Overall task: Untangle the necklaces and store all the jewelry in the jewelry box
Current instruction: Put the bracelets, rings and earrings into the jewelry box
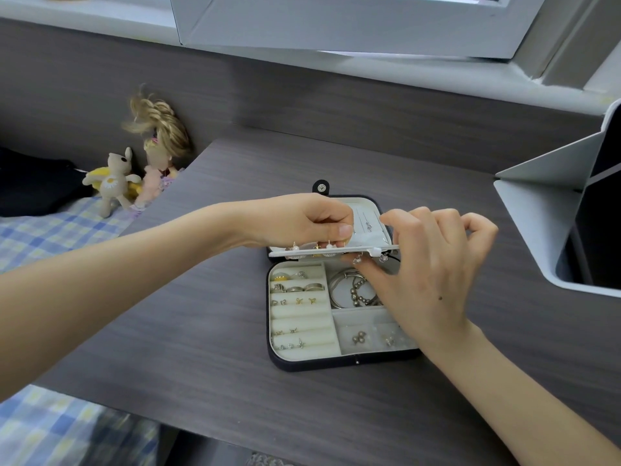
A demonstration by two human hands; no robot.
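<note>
The left hand's fingers [342, 230] are curled over the left half of a white earring flap [336, 252], thumb pressed against its upper side, gripping it. The right hand's fingers [398, 218] bend over the flap's right half while the thumb lies under its edge, pinching it. The flap is seen almost edge-on, held level over the hinge of the open jewelry box [336, 363], with earrings poking through it above and dangling below. Behind it the lid [369, 205] lies open, and a thin chain with a small pendant [368, 226] rests on its pale lining. In the base, the left compartment's padded rolls [302, 317] hold rings [312, 286] in the top rows and small studs lower down. The upper right compartment holds silver bangles [341, 285] and a beaded bracelet, and the lower right one [359, 327] holds a few small earrings. The left hand [302, 220] comes in from the left with the forearm stretched out, knuckles up. The right hand [433, 264] reaches in from the lower right, back of the hand towards the camera, covering the box's right edge. The box sits on a dark wood-grain counter [201, 331]. A doll [161, 153] and a plush toy [114, 179] lean on the wall beside a checked bed sheet [50, 237] at the left.
</note>
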